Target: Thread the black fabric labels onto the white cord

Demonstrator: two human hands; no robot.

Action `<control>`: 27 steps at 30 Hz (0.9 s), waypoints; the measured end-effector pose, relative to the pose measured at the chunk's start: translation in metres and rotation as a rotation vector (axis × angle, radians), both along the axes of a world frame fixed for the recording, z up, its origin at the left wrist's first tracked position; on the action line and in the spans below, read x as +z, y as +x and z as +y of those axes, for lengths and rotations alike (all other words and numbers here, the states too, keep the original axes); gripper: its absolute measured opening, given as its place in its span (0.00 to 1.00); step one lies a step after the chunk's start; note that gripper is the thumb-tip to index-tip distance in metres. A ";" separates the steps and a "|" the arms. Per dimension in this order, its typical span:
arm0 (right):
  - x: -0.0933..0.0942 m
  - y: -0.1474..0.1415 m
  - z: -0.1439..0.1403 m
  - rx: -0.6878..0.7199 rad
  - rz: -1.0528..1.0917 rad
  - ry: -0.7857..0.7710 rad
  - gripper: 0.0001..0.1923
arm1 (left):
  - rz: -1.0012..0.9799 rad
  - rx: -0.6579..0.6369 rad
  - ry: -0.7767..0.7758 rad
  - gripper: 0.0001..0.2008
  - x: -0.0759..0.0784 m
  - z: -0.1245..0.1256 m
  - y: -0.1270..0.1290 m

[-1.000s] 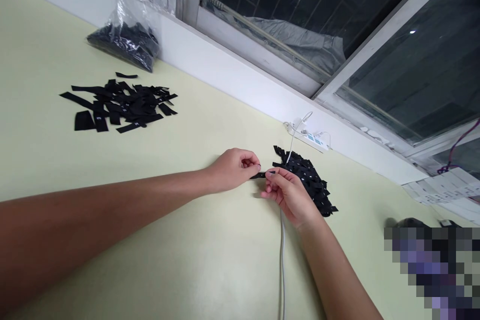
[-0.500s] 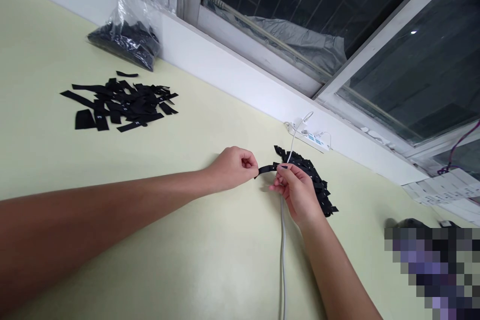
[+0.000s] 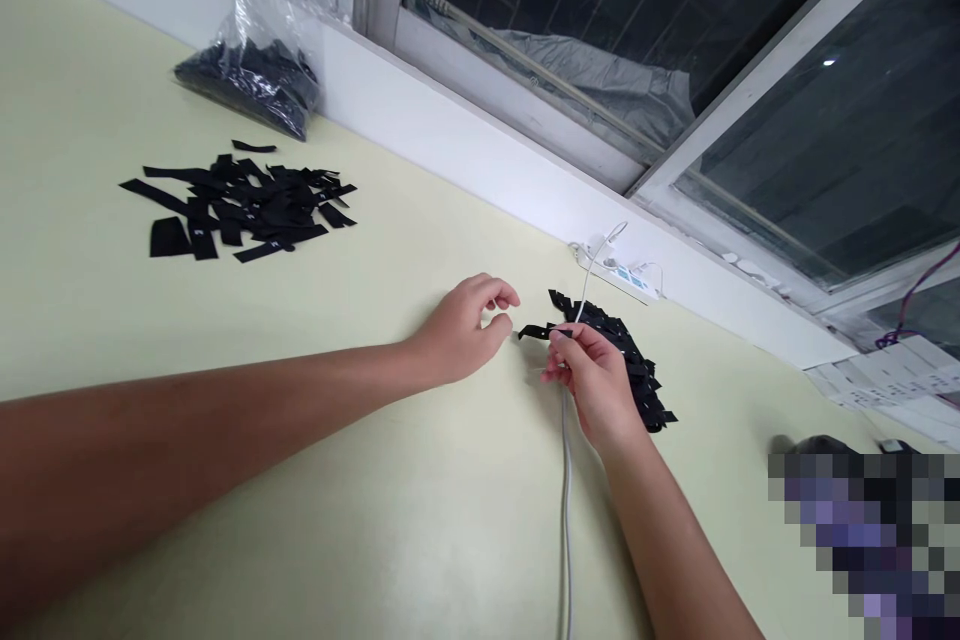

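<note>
My right hand [image 3: 592, 375] pinches a short black fabric strip [image 3: 535, 331] between thumb and fingers; its free end sticks out to the left. Just left of that end, my left hand [image 3: 469, 328] is open, thumb and forefinger apart, with nothing between them. Behind and beside my right hand lies a dense pile of black strips [image 3: 626, 355], partly covered by the hand. A looser heap of black fabric strips [image 3: 259, 205], some with small white marks, is spread on the table at the left.
A clear plastic bag [image 3: 251, 85] of black pieces leans against the wall. A white cable [image 3: 567, 520] runs over the pale table [image 3: 360, 540], under my right hand. A power strip [image 3: 619, 275] lies by the wall below the windows. Pixelation hides the lower right corner.
My left hand has let go of the strip's end; its thumb and forefinger have spread apart. My right hand still holds the strip in nearly the same place.
</note>
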State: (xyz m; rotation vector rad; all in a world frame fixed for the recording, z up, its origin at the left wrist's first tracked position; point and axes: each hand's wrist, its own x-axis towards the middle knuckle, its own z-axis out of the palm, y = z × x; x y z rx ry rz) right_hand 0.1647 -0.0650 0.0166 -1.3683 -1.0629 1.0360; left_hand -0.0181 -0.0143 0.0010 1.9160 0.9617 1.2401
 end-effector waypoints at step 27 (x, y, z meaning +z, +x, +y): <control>0.001 -0.002 -0.003 -0.045 -0.156 0.242 0.14 | 0.017 -0.142 0.081 0.05 0.004 -0.008 0.001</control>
